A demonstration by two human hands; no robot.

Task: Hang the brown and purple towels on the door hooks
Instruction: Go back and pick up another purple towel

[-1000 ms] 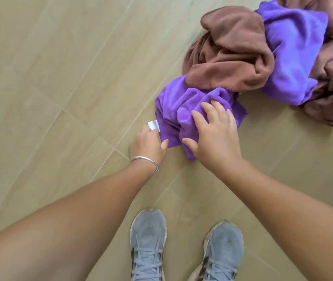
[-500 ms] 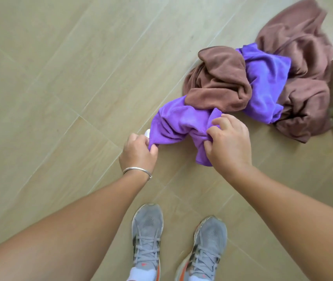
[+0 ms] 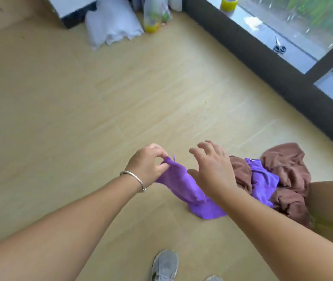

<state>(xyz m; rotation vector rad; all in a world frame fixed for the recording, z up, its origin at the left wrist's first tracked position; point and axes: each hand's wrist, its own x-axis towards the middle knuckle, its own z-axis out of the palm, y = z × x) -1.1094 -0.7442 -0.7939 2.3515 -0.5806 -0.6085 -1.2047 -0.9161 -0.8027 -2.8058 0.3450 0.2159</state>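
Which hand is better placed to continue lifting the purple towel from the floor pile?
Left. The left hand already pinches the purple towel by its raised corner, while the right hand hovers open above it, holding nothing.

A person's left hand (image 3: 148,165), a silver bangle (image 3: 133,179) circling its wrist, is pinching one corner of a purple towel (image 3: 183,187) and holding it above a pale wood-look floor (image 3: 60,110), while the right hand (image 3: 212,169) is hovering just beside it with fingers spread and loosely bent, gripping nothing. The towel's far end is trailing down into a heap of brown towels (image 3: 287,179) lying on the floor. A grey sneaker (image 3: 164,265) is showing at the bottom edge. A white plastic bag (image 3: 112,25) is sitting near the far wall, and scissors (image 3: 279,47) are lying on the window sill (image 3: 295,49).
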